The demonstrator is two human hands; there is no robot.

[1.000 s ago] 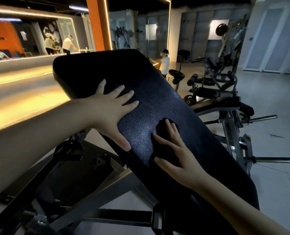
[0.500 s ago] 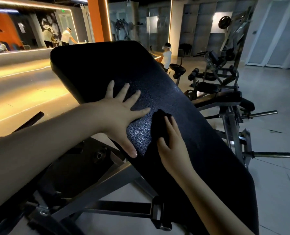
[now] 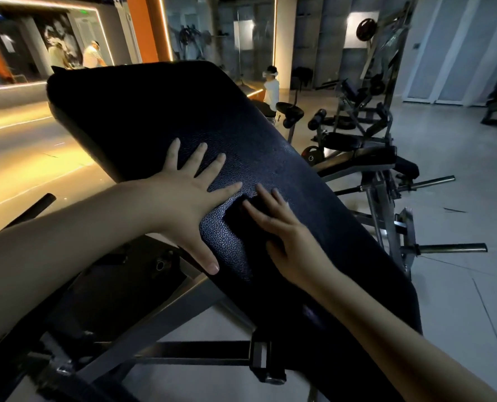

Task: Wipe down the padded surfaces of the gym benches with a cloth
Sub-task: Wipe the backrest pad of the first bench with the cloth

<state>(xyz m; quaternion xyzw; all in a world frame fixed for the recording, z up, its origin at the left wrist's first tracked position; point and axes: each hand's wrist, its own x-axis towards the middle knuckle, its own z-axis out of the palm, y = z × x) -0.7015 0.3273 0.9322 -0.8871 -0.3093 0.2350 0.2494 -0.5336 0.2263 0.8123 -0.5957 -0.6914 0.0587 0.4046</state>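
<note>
- The padded bench back (image 3: 160,111) filled the middle of the view: a long, round-cornered slab in black pebble-grained vinyl, tilted so its upper end rose to the upper left and its lower end ran to the lower right.
- Under it the steel frame (image 3: 154,323) showed flat, dull grey bars meeting at angles, with a black clamp block on the lowest crossbar.
- Behind, to the right, stood another bench station (image 3: 366,152) with a flat black pad, round foam rollers and bare metal pegs, on a pale tiled floor (image 3: 459,175).
- The left hand (image 3: 183,198) lay flat on the pad's left edge, fingers spread wide over the grainy surface and thumb hooked down along the side of the pad.
- The right hand (image 3: 282,227) pressed palm-down on the pad just beside the left hand, fingers loosely fanned.
- The cloth (image 3: 235,211) was a small dark, soft-looking wad pinned beneath the right hand's fingers against the vinyl, near the middle of the pad; its colour nearly matched the pad, so its outline was hard to tell.
</note>
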